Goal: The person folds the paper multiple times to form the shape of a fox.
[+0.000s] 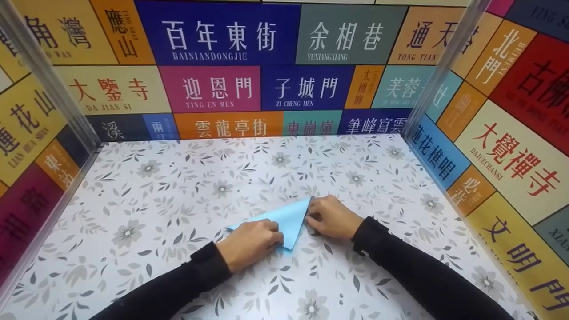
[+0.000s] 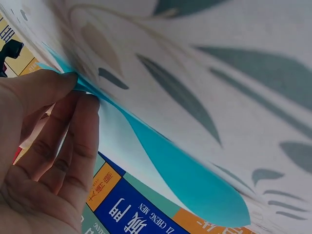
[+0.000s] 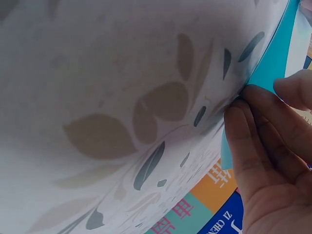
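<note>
On the white floral tabletop [image 1: 191, 204], at 6 o'clock from the middle of the head view: a light blue sheet [image 1: 289, 222], folded to a triangle and lying with its long axis along the far edge, slanting from between 8 and 9 o'clock up to between 2 and 3. Judged from the sheet's own middle, one sharp tip pointing to 9 o'clock, another between 1 and 2, the third corner between 5 and 6.

On the 8 o'clock side, left hand [image 1: 252, 242] over part of the sheet; in its wrist view, thumb and forefinger pinching the edge, with a blue flap curving away between 4 and 5 o'clock.

On the 2 o'clock side, right hand [image 1: 331, 216] with bent fingers at the edge, just below the upper tip. In its wrist view, thumb tip apart from the forefinger tip, blue strip running toward 1 o'clock; cannot tell whether pinching or merely touching.

Toward 12 o'clock, coloured sign panels [image 1: 222, 33]. Black sleeves [image 1: 169, 284] between 7 and 8 o'clock and just past 4.
</note>
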A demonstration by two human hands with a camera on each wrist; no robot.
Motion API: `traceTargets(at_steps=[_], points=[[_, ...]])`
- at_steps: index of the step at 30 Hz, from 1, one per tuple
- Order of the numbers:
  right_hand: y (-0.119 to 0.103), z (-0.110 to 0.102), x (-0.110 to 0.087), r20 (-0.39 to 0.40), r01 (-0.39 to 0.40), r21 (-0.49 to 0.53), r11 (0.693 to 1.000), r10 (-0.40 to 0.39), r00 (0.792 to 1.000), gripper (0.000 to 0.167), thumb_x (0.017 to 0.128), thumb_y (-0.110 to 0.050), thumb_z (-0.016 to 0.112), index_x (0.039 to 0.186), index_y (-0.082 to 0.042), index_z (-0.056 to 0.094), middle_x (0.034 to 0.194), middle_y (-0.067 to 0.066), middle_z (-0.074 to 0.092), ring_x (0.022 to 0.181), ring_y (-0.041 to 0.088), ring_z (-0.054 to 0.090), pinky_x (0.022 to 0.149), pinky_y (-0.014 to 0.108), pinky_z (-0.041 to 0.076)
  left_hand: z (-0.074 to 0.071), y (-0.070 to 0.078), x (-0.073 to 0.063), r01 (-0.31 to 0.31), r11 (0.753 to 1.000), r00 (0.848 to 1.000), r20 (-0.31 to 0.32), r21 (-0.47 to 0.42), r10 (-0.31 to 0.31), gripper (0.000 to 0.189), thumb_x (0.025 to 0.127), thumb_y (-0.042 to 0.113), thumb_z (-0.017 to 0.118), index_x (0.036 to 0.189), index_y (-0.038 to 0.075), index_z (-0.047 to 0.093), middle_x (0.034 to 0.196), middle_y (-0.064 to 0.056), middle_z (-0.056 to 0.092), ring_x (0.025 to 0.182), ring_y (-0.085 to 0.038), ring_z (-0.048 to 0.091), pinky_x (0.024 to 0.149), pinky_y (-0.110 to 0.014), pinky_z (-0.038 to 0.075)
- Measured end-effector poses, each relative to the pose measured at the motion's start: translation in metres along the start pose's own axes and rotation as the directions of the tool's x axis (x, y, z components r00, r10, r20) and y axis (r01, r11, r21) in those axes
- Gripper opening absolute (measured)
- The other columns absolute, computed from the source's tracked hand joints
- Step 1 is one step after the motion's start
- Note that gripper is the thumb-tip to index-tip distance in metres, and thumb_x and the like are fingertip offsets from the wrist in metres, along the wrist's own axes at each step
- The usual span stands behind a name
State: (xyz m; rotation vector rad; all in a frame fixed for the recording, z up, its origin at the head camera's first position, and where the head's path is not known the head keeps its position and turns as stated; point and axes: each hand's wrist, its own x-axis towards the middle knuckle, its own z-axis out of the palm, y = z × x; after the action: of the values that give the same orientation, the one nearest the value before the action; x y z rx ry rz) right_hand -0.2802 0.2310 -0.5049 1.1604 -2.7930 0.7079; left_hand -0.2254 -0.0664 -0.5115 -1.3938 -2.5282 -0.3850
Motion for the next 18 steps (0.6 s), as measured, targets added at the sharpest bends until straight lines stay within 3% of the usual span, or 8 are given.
traceTargets(at_steps=[14,18], points=[[-0.0014,-0.0001,-0.0043,-0.020,0.007,0.031,0.999,-0.006,1.000,0.015,0.105,-0.005,0.079,0.096,-0.005,0.091,0.097,0.006,0.083,0.089,0.020,0.079,0.085,0.037,0.069,0.0001,0.0014,-0.0001,-0.026,0.999,0.999,0.035,0.037,0.024,0.005,0.104,0.022,0.088,0.108,0.020,0.092,0.109,0.001,0.084,0.093,-0.017,0.077,0.081,-0.031,0.068],[-0.0012,-0.0012,-0.0043,-0.027,0.010,0.033,0.999,-0.009,1.000,0.014,0.104,-0.004,0.079,0.097,-0.005,0.091,0.097,0.006,0.083,0.088,0.021,0.079,0.084,0.036,0.069,0.0009,0.0006,0.0005,-0.042,0.998,0.999,0.019,0.047,0.041,0.004,0.103,0.021,0.089,0.106,0.021,0.092,0.106,0.002,0.084,0.092,-0.016,0.077,0.081,-0.030,0.068]])
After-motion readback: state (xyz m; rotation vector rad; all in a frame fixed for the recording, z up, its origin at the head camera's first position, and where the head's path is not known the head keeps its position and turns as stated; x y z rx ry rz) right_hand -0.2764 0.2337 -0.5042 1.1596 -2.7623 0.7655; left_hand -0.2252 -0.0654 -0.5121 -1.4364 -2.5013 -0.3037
